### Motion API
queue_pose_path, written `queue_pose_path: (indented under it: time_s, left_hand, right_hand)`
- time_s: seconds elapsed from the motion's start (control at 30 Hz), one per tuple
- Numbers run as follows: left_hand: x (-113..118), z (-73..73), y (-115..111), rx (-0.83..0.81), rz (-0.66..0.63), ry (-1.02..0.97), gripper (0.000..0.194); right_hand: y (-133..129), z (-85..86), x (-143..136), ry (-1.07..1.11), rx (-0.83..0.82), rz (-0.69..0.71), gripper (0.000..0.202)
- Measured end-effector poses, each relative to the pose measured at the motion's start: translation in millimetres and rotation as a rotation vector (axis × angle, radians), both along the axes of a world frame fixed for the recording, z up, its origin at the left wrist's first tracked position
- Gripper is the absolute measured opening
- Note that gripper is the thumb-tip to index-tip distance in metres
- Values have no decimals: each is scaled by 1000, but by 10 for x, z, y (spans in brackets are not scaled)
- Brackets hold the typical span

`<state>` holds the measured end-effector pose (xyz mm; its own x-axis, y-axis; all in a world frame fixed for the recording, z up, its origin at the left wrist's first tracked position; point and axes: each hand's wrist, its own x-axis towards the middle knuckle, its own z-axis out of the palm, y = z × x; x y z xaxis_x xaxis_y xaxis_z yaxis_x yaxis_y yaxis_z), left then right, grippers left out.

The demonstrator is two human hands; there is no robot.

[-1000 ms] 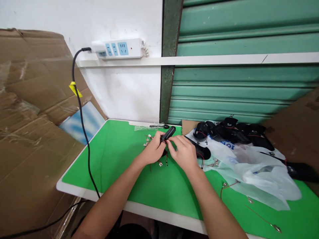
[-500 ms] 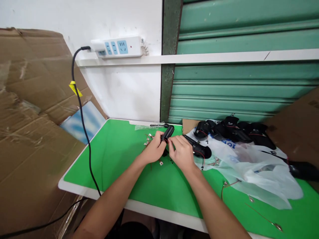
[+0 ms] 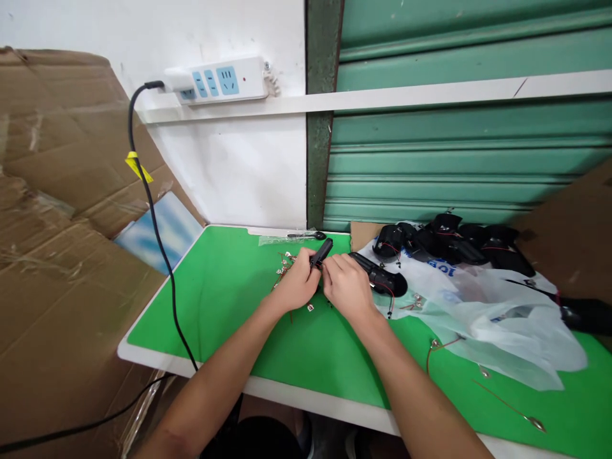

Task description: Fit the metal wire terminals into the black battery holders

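My left hand [image 3: 297, 280] is closed round a black plastic housing [image 3: 323, 250], whose upper end sticks out above the fingers. Pressed close against the same housing, my right hand [image 3: 348, 284] has its fingers curled together at the lower right side. What the right fingertips pinch is hidden. Several small metal contacts with brown wires [image 3: 283, 264] lie beside and behind my left hand, and one loose metal contact [image 3: 310, 307] rests just below it. Right of my right hand lies another black housing [image 3: 386, 280] with a red wire along it.
Several black housings [image 3: 444, 239] are heaped at the back right on a white plastic bag [image 3: 488, 325]. Wired metal contacts [image 3: 536, 423] lie on the green tabletop [image 3: 224, 319]. A power strip [image 3: 220, 80] hangs on the wall; its black cable [image 3: 167, 255] crosses the table's left edge.
The black housing has turned slightly in my hands, showing a narrower side. My right fingers have curled in more, and the view has shifted a little.
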<state>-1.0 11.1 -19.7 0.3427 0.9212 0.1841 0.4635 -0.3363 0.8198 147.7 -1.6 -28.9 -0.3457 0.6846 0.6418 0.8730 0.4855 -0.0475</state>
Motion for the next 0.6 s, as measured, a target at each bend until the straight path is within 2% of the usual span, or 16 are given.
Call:
queue_pose_path:
  time_s: [0.17, 0.4, 0.6]
  left_hand:
    - [14, 5, -25, 37, -3, 110, 23]
    - [39, 18, -46, 48, -19, 127, 25]
    - [25, 30, -10, -24, -33, -18, 14]
  right_hand:
    - [-7, 3, -14, -1, -25, -31, 20]
    - [-7, 2, -12, 10, -88, -75, 17]
    - [-19, 35, 22, 2, -13, -48, 20]
